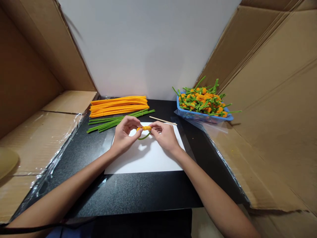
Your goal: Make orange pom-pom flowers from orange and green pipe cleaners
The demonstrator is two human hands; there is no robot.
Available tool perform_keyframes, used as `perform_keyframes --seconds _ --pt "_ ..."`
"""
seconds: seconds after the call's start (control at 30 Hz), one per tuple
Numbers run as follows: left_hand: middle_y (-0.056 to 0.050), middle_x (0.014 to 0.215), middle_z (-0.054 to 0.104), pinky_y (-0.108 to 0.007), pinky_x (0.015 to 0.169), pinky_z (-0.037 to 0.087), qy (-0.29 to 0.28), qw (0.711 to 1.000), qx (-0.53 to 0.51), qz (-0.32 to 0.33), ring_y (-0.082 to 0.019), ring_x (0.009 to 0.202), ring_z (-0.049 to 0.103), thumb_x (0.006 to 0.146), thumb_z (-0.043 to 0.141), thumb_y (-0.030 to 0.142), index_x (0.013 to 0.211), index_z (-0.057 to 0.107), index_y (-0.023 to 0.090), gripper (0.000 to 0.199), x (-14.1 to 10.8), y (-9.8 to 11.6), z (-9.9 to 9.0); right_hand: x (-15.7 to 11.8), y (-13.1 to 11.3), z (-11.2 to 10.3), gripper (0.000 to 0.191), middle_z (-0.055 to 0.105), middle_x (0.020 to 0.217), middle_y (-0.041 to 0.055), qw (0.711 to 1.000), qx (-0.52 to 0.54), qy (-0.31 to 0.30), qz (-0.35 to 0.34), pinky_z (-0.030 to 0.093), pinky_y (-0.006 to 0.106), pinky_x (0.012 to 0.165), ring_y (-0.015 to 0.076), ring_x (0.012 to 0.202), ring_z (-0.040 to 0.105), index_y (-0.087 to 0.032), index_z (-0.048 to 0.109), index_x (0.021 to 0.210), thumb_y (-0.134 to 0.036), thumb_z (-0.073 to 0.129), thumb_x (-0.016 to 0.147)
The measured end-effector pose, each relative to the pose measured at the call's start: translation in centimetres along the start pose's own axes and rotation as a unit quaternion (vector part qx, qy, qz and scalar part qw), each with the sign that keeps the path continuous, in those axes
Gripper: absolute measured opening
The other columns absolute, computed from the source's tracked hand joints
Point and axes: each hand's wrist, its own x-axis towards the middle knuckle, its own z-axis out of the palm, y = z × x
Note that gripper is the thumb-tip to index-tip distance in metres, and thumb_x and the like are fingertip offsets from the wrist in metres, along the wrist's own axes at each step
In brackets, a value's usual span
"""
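Between my two hands, a coiled orange pipe cleaner is held above a white sheet of paper. A green pipe cleaner bows downward in a loop beneath the coil, its ends hidden at my fingers. My left hand pinches the coil's left end between thumb and fingers. At the right end, my right hand pinches where the coil and the green pipe cleaner meet. Just beyond my right hand lies a thin wooden stick.
Bundles of straight orange pipe cleaners and green pipe cleaners lie at the back left of the black table. A blue basket at the back right is heaped with orange-and-green pieces. Cardboard walls flank both sides.
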Motion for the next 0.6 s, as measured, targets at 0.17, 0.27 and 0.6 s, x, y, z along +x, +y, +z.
perform_keyframes --seconds 0.17,0.27,0.6 --pt "0.0 0.088 0.059 -0.029 0.078 0.056 0.003 1.0 0.0 -0.01 -0.015 0.087 0.064 0.077 0.072 0.017 0.094 0.055 0.021 0.025 0.1 0.18 -0.01 0.01 -0.18 -0.23 0.018 0.073 0.077 0.0041 1.0 -0.014 0.01 -0.014 0.055 0.026 0.067 0.0156 0.069 0.069 -0.016 0.071 0.086 -0.01 0.057 0.078" --pt "0.001 0.085 0.057 -0.029 0.081 0.056 0.012 1.0 -0.002 -0.006 -0.014 0.086 0.064 0.075 0.074 0.016 0.096 0.055 0.021 0.028 0.23 0.26 0.01 0.03 -0.23 -0.29 0.017 0.073 0.077 0.0045 1.0 -0.015 0.013 -0.019 0.054 0.026 0.067 0.0157 0.068 0.068 -0.015 0.071 0.086 -0.01 0.057 0.078" --pt "-0.002 0.088 0.062 -0.021 0.066 0.054 0.02 0.996 -0.04 -0.079 -0.015 0.085 0.063 0.072 0.077 0.022 0.1 0.057 0.02 0.034 0.52 0.07 -0.15 0.15 -0.13 -0.45 0.017 0.075 0.08 0.0041 0.999 -0.028 0.026 -0.034 0.054 0.026 0.068 0.0156 0.07 0.069 -0.016 0.072 0.085 -0.009 0.058 0.078"
